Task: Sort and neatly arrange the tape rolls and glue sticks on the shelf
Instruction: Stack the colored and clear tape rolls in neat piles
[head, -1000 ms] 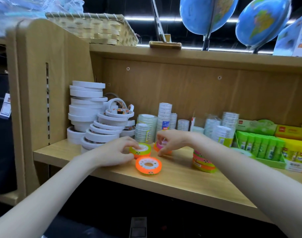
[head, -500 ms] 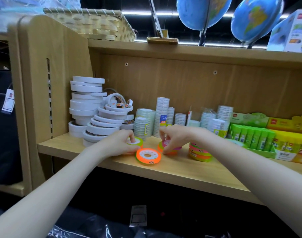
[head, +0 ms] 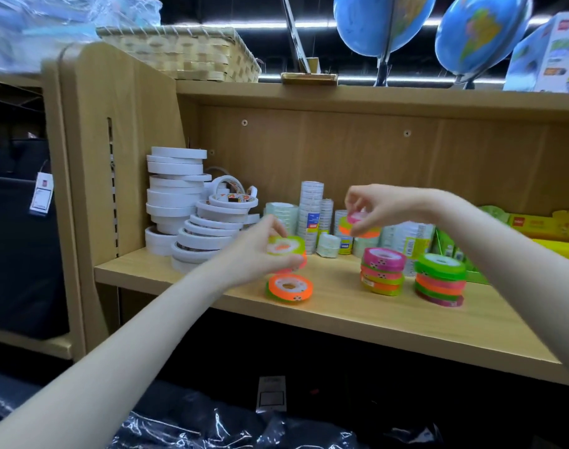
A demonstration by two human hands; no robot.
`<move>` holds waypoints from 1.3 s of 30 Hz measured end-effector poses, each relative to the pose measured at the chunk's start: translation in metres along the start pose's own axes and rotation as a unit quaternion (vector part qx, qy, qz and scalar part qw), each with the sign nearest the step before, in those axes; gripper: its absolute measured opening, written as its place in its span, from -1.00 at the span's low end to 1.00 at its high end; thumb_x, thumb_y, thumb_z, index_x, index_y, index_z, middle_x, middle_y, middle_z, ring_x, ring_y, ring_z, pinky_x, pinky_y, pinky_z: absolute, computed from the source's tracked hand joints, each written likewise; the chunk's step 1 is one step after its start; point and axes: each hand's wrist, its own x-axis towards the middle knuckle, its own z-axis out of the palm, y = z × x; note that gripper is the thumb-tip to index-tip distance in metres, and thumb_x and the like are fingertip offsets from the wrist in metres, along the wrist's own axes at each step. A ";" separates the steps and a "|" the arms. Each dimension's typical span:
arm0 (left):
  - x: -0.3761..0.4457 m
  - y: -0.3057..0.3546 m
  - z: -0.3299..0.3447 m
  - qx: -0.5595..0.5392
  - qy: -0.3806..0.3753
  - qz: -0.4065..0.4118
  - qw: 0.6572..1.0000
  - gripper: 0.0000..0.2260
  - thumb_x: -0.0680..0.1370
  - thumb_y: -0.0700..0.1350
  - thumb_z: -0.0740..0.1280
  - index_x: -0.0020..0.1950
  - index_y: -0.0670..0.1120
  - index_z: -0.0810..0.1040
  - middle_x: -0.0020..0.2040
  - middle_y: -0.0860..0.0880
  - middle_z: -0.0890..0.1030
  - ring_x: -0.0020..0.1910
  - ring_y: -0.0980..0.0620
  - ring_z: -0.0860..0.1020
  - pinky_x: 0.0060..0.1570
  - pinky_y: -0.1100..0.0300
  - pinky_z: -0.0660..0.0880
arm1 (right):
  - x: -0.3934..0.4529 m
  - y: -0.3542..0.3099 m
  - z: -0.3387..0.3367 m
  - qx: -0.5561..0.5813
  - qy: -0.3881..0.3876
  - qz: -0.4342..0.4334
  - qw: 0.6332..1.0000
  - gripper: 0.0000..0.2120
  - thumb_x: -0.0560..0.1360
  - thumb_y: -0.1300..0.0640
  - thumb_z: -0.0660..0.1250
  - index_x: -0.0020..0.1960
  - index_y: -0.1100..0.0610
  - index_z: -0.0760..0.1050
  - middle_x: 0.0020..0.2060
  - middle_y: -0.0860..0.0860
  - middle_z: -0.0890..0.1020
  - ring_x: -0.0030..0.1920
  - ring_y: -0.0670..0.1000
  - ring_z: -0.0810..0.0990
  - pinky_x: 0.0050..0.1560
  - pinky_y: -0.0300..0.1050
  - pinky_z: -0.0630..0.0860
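Both hands are pinching neon tape rolls, left hand (head: 257,254) and right hand (head: 383,205) lifting them above the wooden shelf (head: 374,322), where two neon stacks (head: 383,270) are standing and one pair (head: 289,288) is waiting.

neon tape rolls (head: 383,271), white tape stacks (head: 176,189)

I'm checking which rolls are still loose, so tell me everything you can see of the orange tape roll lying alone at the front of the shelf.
The orange tape roll lies flat near the shelf's front edge, hole upward. It is neon orange with a white inner core and small dark printed marks on its side; a green layer shows under it, perhaps a second roll. Neither hand touches it; the left hand holds other rolls just above.
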 end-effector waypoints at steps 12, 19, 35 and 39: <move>0.012 0.006 0.025 0.178 -0.132 -0.018 0.975 -0.46 0.44 0.00 0.42 0.35 0.09 0.29 0.28 -0.09 0.39 0.24 -0.06 0.39 0.13 0.16 0.37 | -0.046 0.051 0.042 0.035 0.112 0.012 0.993 -0.58 0.39 -0.03 0.45 0.18 0.00 0.40 0.13 0.01 0.47 0.14 0.00 0.44 0.11 -0.14 0.37; 0.020 0.008 0.039 0.189 -0.058 -0.006 0.980 -0.51 0.37 -0.02 0.45 0.25 0.11 0.37 0.16 -0.08 0.47 0.14 -0.06 0.46 0.04 0.16 0.40 | -0.073 0.065 0.013 0.087 0.218 0.024 0.972 -0.83 0.46 0.07 0.39 0.03 0.05 0.49 0.13 0.05 0.52 0.21 0.01 0.45 -0.08 -0.16 0.42; 0.112 0.138 0.146 0.169 -0.128 0.191 0.958 -0.49 0.46 0.06 0.38 0.37 0.04 0.33 0.30 -0.06 0.47 0.28 -0.08 0.42 0.24 0.04 0.38 | -0.129 0.143 0.012 0.246 0.280 0.141 0.917 -0.87 0.55 0.21 0.25 -0.11 0.06 0.54 -0.10 -0.05 0.58 -0.05 -0.04 0.49 -0.07 -0.12 0.43; 0.104 0.139 0.137 0.144 -0.109 0.200 0.963 -0.42 0.48 0.26 0.26 0.43 0.06 0.29 0.39 -0.01 0.41 0.38 0.01 0.35 0.37 0.05 0.25 | -0.113 0.136 0.028 0.325 0.271 0.117 0.899 -0.88 0.59 0.10 0.18 -0.02 -0.05 0.49 0.09 0.07 0.56 0.12 0.00 0.50 0.17 -0.01 0.42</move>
